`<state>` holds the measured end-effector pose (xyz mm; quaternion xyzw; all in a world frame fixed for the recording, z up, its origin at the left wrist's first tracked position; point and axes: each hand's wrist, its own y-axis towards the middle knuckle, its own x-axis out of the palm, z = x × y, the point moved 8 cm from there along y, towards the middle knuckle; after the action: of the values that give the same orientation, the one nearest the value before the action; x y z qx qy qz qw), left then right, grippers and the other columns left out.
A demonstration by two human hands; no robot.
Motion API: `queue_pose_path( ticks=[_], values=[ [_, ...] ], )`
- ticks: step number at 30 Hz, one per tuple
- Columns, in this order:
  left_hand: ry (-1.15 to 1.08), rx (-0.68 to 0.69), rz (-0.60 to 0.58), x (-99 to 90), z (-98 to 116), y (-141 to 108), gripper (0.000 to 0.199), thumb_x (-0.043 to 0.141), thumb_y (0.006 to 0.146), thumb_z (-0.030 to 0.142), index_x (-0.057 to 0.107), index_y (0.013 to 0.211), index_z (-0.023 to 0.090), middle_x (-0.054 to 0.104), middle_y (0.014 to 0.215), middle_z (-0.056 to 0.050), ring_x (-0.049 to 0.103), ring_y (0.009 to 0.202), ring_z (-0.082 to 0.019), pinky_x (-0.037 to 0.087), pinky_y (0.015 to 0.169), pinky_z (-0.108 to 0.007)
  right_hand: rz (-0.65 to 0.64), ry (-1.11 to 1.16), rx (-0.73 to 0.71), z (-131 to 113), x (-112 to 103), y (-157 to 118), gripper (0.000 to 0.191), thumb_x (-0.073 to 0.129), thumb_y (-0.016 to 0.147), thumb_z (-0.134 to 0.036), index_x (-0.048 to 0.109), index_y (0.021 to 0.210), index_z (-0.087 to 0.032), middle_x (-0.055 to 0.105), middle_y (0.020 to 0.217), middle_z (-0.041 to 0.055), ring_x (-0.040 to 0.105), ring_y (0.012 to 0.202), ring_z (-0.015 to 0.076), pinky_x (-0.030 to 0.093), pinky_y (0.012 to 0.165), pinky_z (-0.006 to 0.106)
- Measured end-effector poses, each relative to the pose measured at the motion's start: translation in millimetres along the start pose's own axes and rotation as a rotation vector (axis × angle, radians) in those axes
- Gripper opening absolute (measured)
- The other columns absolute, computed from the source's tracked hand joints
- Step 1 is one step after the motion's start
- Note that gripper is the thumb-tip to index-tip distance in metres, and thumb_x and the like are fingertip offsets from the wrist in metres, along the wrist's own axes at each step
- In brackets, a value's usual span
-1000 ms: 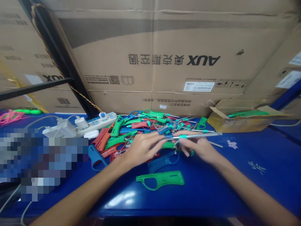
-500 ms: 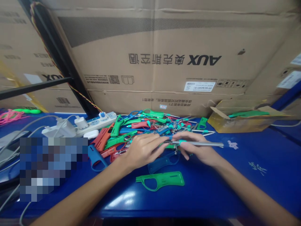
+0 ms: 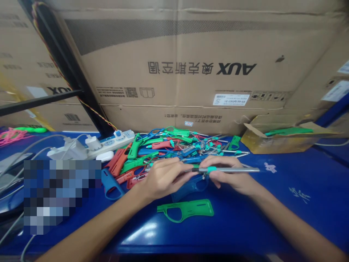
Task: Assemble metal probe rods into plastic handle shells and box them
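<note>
A silver metal lighter tube (image 3: 237, 170) with a teal collar lies level between my hands, in front of the pile. My right hand (image 3: 227, 173) grips it around the collar, its shaft pointing right. At the tube's dark left end, my left hand (image 3: 166, 176) is closed in a pinch; its fingertips partly hide what they hold. Under the hands lies a blue lighter casing half (image 3: 188, 187), partly covered. Nearer to me a green lighter casing half (image 3: 187, 210) rests flat on the blue table (image 3: 231, 233).
Behind my hands spreads a pile of coloured lighter casings and metal tubes (image 3: 174, 143). A power strip (image 3: 109, 143) with plugs and cables stands left. An open carton (image 3: 283, 142) with green pieces sits right. Large cardboard boxes (image 3: 174, 43) form the back wall.
The fingers of both hands have shifted slightly around the tube, and its teal collar and dark end show more clearly. The casings on the table stay where they were.
</note>
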<state>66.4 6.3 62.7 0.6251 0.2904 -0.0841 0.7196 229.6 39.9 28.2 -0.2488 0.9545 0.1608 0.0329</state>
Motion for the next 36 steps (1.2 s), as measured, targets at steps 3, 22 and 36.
queue_pose_path(
  ticks=[3,22,36],
  values=[
    [-0.015,0.03,-0.027,0.9,5,1,0.014,0.063,0.095,0.018,0.059,0.108,0.015,0.068,0.074,0.0,0.057,0.062,-0.009,0.048,0.055,-0.021,-0.016,0.005,0.0,-2,4,0,0.017,0.072,0.085,-0.031,0.075,0.1,-0.024,0.068,0.089,0.0038,0.057,0.05,0.007,0.044,0.046,0.022],
    [-0.031,0.046,-0.016,1.3,8,1,0.018,0.069,0.092,0.024,0.061,0.105,0.016,0.065,0.072,0.001,0.052,0.061,-0.01,0.044,0.055,-0.023,-0.075,0.02,-0.054,-14,10,-4,0.02,0.072,0.084,-0.019,0.073,0.103,-0.026,0.069,0.105,0.0059,0.061,0.062,0.0079,0.051,0.048,0.019],
    [-0.124,-0.027,-0.075,7.1,2,-1,0.011,0.067,0.093,0.027,0.061,0.098,0.019,0.065,0.072,0.003,0.054,0.061,-0.009,0.041,0.056,-0.024,-0.122,-0.235,-0.166,-30,14,-1,0.018,0.071,0.086,-0.022,0.074,0.103,-0.024,0.073,0.103,0.0072,0.068,0.096,0.02,0.057,0.082,0.035]
  ],
)
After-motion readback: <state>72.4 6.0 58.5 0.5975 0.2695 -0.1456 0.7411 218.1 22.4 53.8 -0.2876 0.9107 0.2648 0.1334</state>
